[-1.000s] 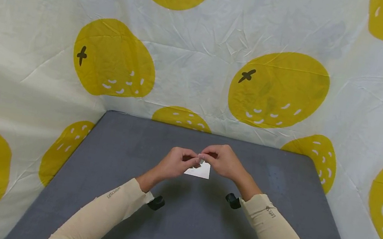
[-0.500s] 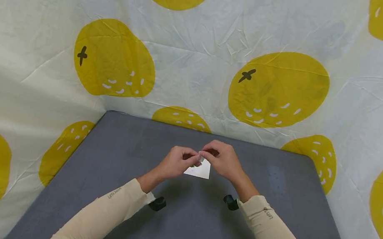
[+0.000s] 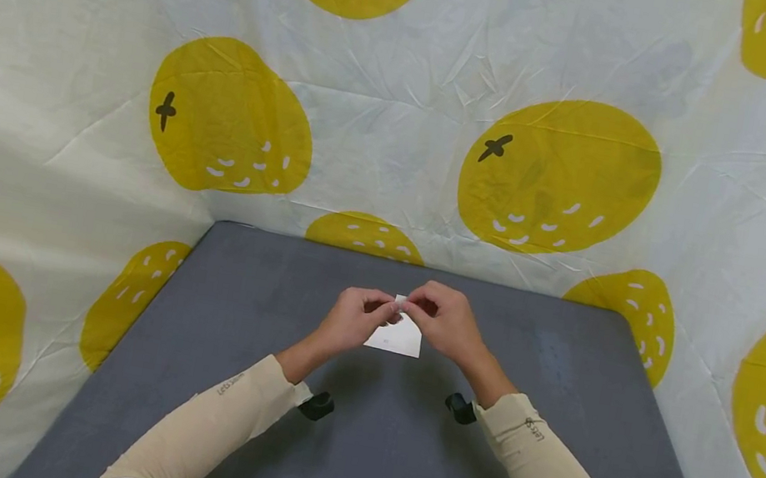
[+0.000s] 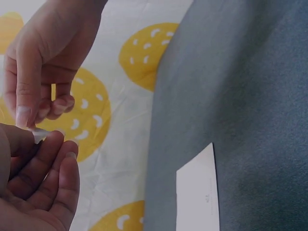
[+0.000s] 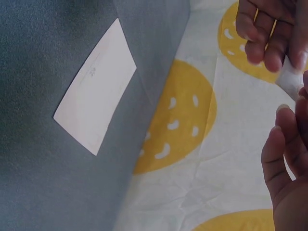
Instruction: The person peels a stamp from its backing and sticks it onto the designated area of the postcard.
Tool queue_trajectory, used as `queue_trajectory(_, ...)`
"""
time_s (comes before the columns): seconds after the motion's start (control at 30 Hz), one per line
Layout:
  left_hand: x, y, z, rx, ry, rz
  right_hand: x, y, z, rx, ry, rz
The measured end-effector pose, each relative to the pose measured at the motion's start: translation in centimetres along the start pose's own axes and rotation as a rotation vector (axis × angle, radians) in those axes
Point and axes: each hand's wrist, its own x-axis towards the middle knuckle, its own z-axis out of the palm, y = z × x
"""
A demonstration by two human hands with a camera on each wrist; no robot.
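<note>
My left hand (image 3: pixel 356 321) and right hand (image 3: pixel 446 319) meet fingertip to fingertip above the table. Between them is a small, thin whitish piece (image 5: pixel 289 79), pinched by thumb and finger on each side; its kind I cannot tell. In the left wrist view it appears as a white sliver (image 4: pixel 40 134) at the left thumb tip, and the right hand (image 4: pixel 45 67) reaches down to it. Under the hands lies a flat white card (image 3: pixel 402 340) with small faint print. The right wrist view shows the whole card (image 5: pixel 97 91).
A dark grey table (image 3: pixel 354 454) spreads beneath both arms. Behind it and at its sides hangs a white curtain (image 3: pixel 383 146) printed with large yellow fruit. Black wrist cameras (image 3: pixel 317 406) stick out under both beige sleeves (image 3: pixel 224 415).
Both hands stay together at the whitish piece. The left hand has shifted slightly left and up, the right slightly up, and more of the card's far part shows between them.
</note>
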Motion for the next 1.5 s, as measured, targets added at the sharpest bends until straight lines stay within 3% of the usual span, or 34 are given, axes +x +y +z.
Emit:
queue_trajectory(0.63,0.5,0.6,-0.1,0.081,-0.02,0.066,0.5,0.3,0.3,0.184,-0.04,0.16)
queue_trajectory(0.97,0.9,1.1,-0.4,0.071,-0.022,0.033,0.7,0.3,0.2,0.227,-0.009,0.13)
queue_trajectory(1.17,0.6,1.2,-0.6,0.072,-0.042,0.022,0.7,0.1,0.5,0.229,-0.004,0.159)
queue_trajectory(1.5,0.5,1.2,-0.8,0.098,-0.065,0.06,0.6,0.0,0.6,0.221,-0.023,0.167)
